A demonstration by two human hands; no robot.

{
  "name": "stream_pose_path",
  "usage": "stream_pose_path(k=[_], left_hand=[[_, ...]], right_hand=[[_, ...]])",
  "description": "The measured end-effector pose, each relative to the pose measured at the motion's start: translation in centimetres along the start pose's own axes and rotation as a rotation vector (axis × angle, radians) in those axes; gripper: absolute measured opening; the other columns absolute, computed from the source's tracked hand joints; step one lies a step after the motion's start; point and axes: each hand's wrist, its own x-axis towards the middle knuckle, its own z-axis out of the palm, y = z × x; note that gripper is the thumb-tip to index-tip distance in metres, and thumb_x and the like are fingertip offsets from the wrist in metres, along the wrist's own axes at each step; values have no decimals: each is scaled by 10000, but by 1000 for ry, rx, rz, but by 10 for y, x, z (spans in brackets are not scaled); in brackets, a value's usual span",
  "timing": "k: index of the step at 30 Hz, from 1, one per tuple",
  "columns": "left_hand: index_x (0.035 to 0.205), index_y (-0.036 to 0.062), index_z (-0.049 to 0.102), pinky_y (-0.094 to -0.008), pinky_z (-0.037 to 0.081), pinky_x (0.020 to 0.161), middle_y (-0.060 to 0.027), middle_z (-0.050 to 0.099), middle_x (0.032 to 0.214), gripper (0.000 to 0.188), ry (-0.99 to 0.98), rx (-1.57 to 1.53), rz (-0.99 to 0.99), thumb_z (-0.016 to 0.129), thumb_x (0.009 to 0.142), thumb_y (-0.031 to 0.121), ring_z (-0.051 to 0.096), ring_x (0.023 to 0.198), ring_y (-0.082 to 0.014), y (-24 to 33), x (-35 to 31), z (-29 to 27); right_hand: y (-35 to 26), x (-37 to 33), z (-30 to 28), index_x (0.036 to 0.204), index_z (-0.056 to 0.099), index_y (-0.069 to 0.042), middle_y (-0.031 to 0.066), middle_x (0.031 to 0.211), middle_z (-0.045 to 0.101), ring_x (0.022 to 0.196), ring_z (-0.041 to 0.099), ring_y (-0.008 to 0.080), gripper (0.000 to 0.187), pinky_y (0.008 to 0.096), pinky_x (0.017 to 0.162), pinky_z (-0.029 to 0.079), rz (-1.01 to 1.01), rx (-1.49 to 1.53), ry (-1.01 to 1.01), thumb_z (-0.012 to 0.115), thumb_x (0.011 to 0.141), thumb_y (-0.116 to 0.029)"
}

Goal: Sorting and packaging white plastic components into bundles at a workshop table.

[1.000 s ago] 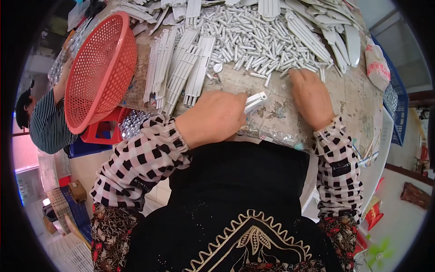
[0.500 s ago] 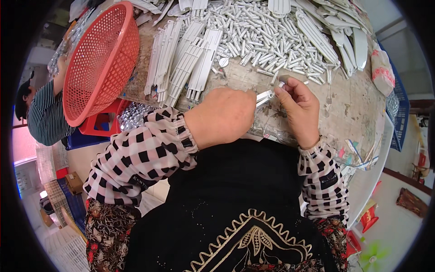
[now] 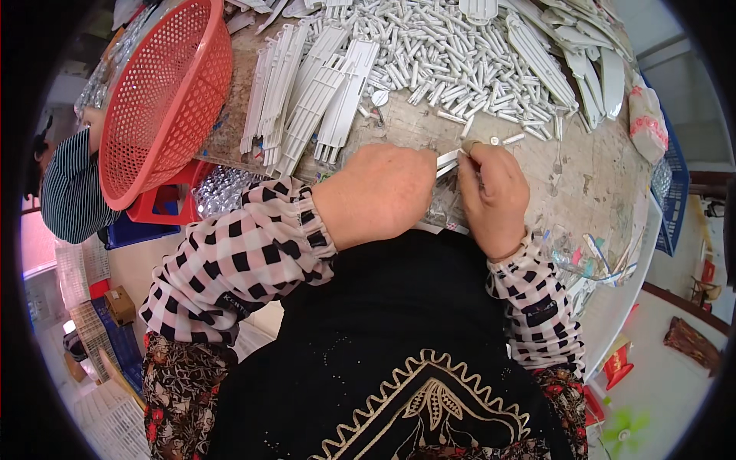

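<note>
My left hand (image 3: 383,188) is closed, back upward, around a narrow white plastic part (image 3: 447,162) whose end sticks out to the right. Against that end press the thumb and fingers of my right hand (image 3: 494,195), bent in a pinch. They cover the small white plastic piece that they held half a second ago. Just beyond my hands spreads a heap of short white plastic tubes (image 3: 460,61), a few lying loose near my right fingertips. Ribbed white plastic strips (image 3: 314,100) are stacked beyond my left hand.
A red perforated basket (image 3: 207,84) stands tilted at the left, above a red stool (image 3: 157,208). More white panels (image 3: 590,46) lie at the far right of the worn table (image 3: 567,192), by a white wrapped bundle (image 3: 648,126). Another person in a striped sleeve (image 3: 69,192) is at the left.
My right hand has moved left and turned inward, its fingers closing on the end of the white part. The small piece at its fingertips has gone out of sight. My left hand barely moved.
</note>
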Motion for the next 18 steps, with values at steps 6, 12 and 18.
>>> stream_pose_path(k=[6,12,18], left_hand=[[899,-59,544,-483,497,624,-219,621,675,217,-34,-36,-34,567,824,143,629,665,-406,0,1,-3],[877,-49,534,-484,492,610,-221,608,647,190,-23,-19,-55,562,825,132,628,651,-400,2,-3,7],[864,-33,544,-459,516,591,-189,636,684,142,9,-29,-18,549,794,91,651,644,-368,2,-8,10]], right_hand=[[-4,12,-15,978,607,17,155,835,606,761,594,313,158,370,673,482,-31,-92,-149,656,839,-40],[7,65,-6,1039,594,12,0,875,598,824,563,107,298,288,700,461,319,342,-80,519,995,-273],[12,70,34,1026,558,-33,206,891,608,817,578,392,299,419,721,460,85,-57,-368,447,1002,-310]])
